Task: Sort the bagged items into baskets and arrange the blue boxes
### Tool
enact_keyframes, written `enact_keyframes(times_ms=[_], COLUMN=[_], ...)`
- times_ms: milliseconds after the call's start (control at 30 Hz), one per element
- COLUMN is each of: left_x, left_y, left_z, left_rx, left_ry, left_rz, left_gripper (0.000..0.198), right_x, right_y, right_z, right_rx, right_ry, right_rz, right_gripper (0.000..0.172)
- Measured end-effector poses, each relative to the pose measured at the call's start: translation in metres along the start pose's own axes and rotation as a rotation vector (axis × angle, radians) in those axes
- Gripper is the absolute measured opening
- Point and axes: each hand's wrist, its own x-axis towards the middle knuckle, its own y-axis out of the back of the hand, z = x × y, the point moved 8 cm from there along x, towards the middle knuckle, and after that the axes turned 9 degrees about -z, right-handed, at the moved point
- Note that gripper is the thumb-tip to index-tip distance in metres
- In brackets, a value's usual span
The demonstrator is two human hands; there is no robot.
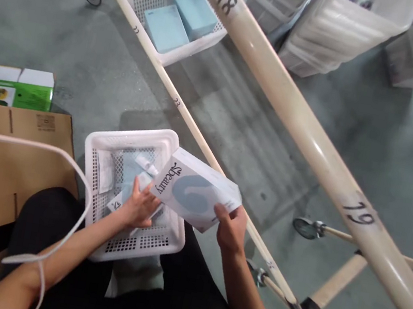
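Note:
My right hand (232,227) grips the near corner of a white box (196,189) printed with "Beauty" and a pale blue shape. The box is held tilted over the right rim of a white perforated basket (94,144) resting on my lap. My left hand (140,205) is inside the basket, touching the box's lower left edge and lying on small white packets and sachets (131,169) there. Whether the left hand grips the box or a packet is unclear.
A flattened cardboard carton (1,164) lies at left, with a green and white box (9,87) behind it. Cream poles numbered 18 and 19 (311,134) cross diagonally. A second white basket (184,20) holds blue boxes. White bins (337,23) stack at the top right. A white cable (71,169) loops over my left arm.

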Motion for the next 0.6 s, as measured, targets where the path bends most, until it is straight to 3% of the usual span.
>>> enact_keyframes(times_ms=[67,133,200,300,400,500,600], left_x=[0.002,0.004,0.009,0.010,-0.002,-0.015,-0.042], left_y=[0.000,0.005,0.023,0.062,0.082,0.084,0.099], left_z=[0.005,-0.003,-0.022,-0.060,-0.089,-0.103,-0.133], left_rx=[0.118,0.203,0.245,0.259,0.262,0.237,0.153], left_ry=[-0.249,-0.362,-0.339,-0.130,0.043,0.072,0.302], left_rz=[-0.146,-0.212,-0.140,0.147,0.330,0.312,0.392], left_gripper=[0.101,0.102,0.084,0.066,0.066,0.065,0.068], right_x=[-0.001,-0.004,-0.008,-0.016,-0.025,-0.032,-0.033], right_y=[0.011,0.021,0.025,0.016,-0.022,-0.077,-0.124], right_z=[0.000,0.000,0.004,0.012,0.027,0.060,0.099], right_rx=[0.007,0.007,0.020,0.022,-0.063,-0.208,-0.373], right_ry=[0.043,0.077,0.053,-0.038,-0.144,-0.270,-0.318], right_rz=[0.058,0.097,0.081,-0.063,-0.376,-0.698,-0.868], right_gripper=[0.070,0.068,0.069,0.072,0.076,0.075,0.069])
